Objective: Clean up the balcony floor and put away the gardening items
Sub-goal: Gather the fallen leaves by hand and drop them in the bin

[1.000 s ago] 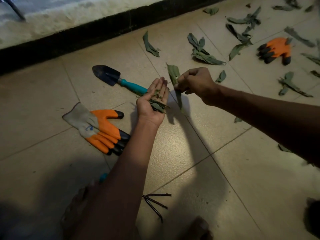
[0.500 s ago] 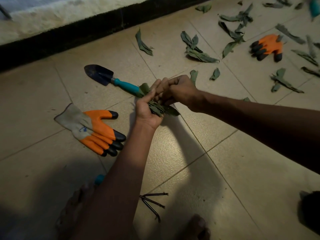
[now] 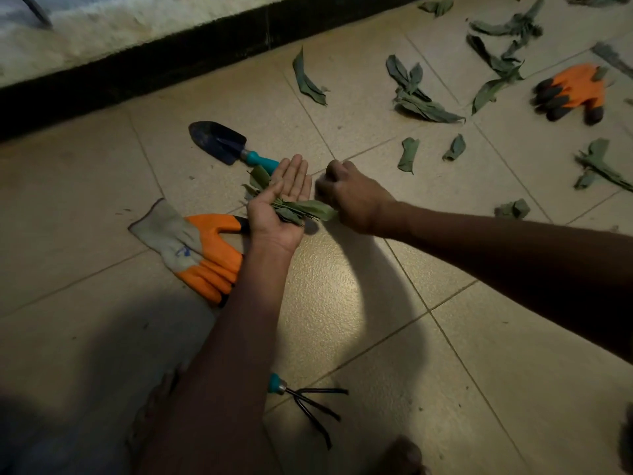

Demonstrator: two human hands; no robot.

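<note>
The left hand (image 3: 279, 204) lies palm up with straight fingers, carrying a bundle of wilted green leaves (image 3: 301, 211) above the beige tiled floor (image 3: 342, 303). The right hand (image 3: 352, 197), fingers curled, sits just beside it; whether it pinches a leaf I cannot tell.

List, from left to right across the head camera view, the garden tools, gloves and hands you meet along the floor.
Grey and orange glove → trowel → left hand holding a bunch of leaves → right hand → second orange glove. The hand rake sits nearer, below the left forearm, so I left it out.
</note>
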